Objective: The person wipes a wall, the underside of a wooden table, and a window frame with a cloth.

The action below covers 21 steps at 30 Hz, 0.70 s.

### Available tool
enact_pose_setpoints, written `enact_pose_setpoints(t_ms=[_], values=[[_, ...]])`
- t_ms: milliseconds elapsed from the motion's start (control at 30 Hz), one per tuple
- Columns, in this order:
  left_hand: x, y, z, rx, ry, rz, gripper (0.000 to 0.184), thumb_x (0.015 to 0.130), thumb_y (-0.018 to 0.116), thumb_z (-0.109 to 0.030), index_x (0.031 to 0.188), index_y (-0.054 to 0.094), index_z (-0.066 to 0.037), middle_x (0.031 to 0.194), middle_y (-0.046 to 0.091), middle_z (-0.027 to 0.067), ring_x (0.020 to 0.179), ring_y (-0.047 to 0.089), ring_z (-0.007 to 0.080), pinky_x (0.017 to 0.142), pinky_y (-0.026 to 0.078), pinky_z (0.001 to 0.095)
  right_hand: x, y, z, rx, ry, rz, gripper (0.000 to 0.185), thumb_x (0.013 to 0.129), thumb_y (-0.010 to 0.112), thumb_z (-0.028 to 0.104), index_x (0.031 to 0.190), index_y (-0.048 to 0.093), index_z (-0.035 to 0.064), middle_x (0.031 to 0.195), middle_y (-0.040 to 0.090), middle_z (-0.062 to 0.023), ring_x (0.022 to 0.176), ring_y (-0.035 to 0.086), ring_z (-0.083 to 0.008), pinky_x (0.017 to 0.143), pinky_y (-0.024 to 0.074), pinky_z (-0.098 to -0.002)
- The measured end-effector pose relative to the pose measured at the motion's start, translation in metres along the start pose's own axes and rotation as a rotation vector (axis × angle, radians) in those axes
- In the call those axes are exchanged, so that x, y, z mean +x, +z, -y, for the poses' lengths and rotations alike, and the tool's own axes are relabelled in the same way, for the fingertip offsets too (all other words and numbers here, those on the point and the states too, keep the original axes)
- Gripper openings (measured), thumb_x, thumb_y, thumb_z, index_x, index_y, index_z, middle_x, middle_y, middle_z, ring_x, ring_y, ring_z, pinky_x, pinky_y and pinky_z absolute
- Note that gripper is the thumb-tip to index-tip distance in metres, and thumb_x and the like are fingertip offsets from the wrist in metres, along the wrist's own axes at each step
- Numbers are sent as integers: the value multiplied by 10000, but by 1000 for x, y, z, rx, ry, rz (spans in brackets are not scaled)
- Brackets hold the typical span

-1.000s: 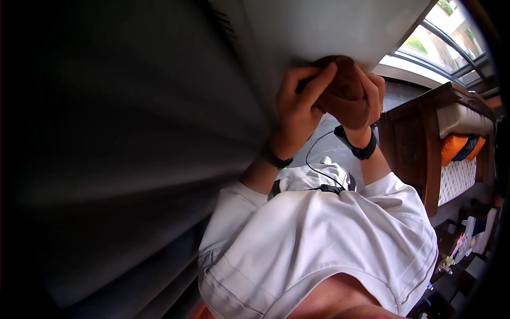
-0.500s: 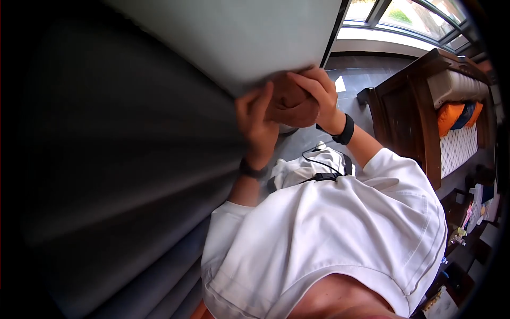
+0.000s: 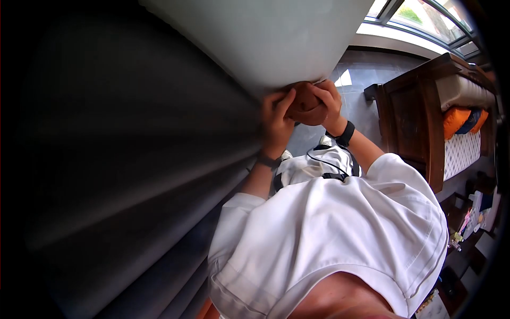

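A rounded reddish-brown object (image 3: 311,116) with a small dark hollow in its face sits between my two hands. I cannot tell its exact kind. My left hand (image 3: 276,117) grips its left side, with the thumb up along the face. On the other side, my right hand (image 3: 330,103) has its fingers curled over the top right. The far edge of the object is close to a large pale, smooth panel (image 3: 265,42). Whether it touches the panel is unclear.
Dark grey curtain folds (image 3: 133,186) fill the left, next to my left arm. To the right stands a wooden bench (image 3: 409,122) with orange and blue cushions (image 3: 458,121). Grey floor tiles (image 3: 366,66) and a window (image 3: 419,18) lie beyond.
My hands and the brown object appear slightly lower and further right in view, as the whole scene has shifted. The object stays gripped in both hands.
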<state>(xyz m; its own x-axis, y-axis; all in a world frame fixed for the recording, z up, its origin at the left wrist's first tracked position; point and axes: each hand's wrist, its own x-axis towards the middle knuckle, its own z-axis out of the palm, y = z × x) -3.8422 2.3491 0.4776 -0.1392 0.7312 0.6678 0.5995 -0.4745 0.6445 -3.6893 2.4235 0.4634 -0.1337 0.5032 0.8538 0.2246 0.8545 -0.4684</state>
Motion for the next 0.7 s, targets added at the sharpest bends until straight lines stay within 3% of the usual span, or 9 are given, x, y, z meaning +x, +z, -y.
enact_pose_setpoints(t_ms=[200,333,400,500,600,700], values=[[-26,7,40,-49,-102,-81,523,796,726,33,1292,649,-113,1152,543,106,1031,589,266,853,515,359,-7,15,5,-131,-10,125,419,683,736,103,1100,727,63,920,637,-103,786,662,-290,622,542,-353],[-2,-9,41,23,32,-206,460,846,750,-43,1291,648,-92,1164,548,104,1033,589,255,848,512,349,28,26,30,-155,-72,65,459,691,731,47,1150,722,33,957,647,-121,799,663,-280,679,546,-345],[30,-19,18,31,82,-257,444,856,754,-61,1288,653,-78,1169,550,107,1031,590,256,849,512,349,52,27,38,-161,-118,-22,463,679,735,90,1141,728,54,929,634,-97,774,654,-277,623,535,-346],[75,-26,-13,-5,141,-240,454,838,759,-54,1282,666,-69,1158,553,110,1038,595,258,859,513,351,91,17,44,-169,-143,-124,476,670,734,95,1143,724,39,924,628,-110,757,646,-278,599,529,-340],[72,-19,-18,14,193,-136,467,819,743,-13,1277,678,-79,1164,544,115,1051,599,268,879,515,356,83,6,32,-159,-160,-187,459,684,754,71,1138,712,13,942,636,-142,769,649,-298,640,538,-347],[44,-4,-6,-56,101,-2,500,798,718,38,1279,679,-91,1175,534,121,1070,598,286,899,515,364,46,6,11,-160,-102,-175,418,704,763,65,1114,708,6,951,642,-148,786,658,-314,660,543,-365]])
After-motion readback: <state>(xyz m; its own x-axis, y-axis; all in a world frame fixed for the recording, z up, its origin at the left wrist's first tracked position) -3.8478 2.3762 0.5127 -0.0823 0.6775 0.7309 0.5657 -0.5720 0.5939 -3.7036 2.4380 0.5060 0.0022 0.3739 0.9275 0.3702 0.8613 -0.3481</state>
